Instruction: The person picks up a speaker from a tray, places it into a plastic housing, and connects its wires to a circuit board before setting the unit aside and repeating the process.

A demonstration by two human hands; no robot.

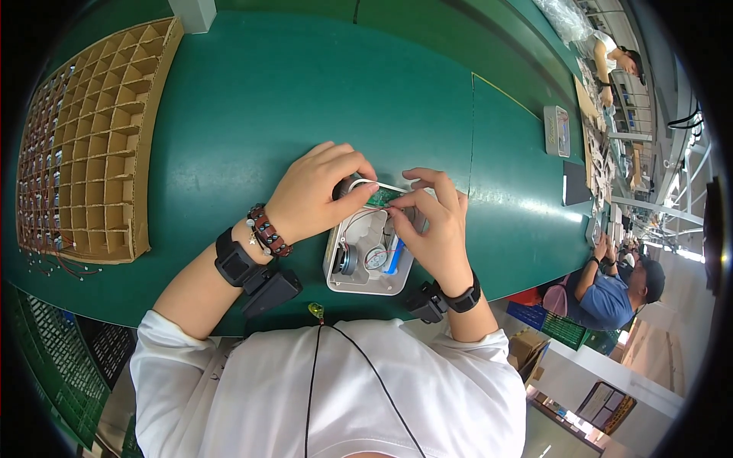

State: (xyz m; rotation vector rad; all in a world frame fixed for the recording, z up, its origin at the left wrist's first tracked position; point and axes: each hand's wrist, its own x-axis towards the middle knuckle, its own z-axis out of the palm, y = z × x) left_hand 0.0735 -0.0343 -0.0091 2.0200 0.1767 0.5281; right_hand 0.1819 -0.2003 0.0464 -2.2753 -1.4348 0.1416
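On the green table in front of me sits an open white plastic housing (366, 288). Inside it are a round speaker (348, 259), a silvery round part (376, 258), a blue block-shaped part (395, 257) and thin red wires (356, 219). A green circuit board (382, 197) lies at the housing's far end. My left hand (324, 183) is closed there, thumb and index finger at the board's left edge and the white rim. My right hand (434, 225) pinches with thumb and index finger at the board's near right edge, where the wires run up to its fingertips.
A divided cardboard box (99, 145) stands at the left, several cells filled with wired parts. Another light-coloured housing (557, 130) and a black flat piece (576, 183) lie at the far right. Two people work along the right side. Green crates (57, 366) stand below left.
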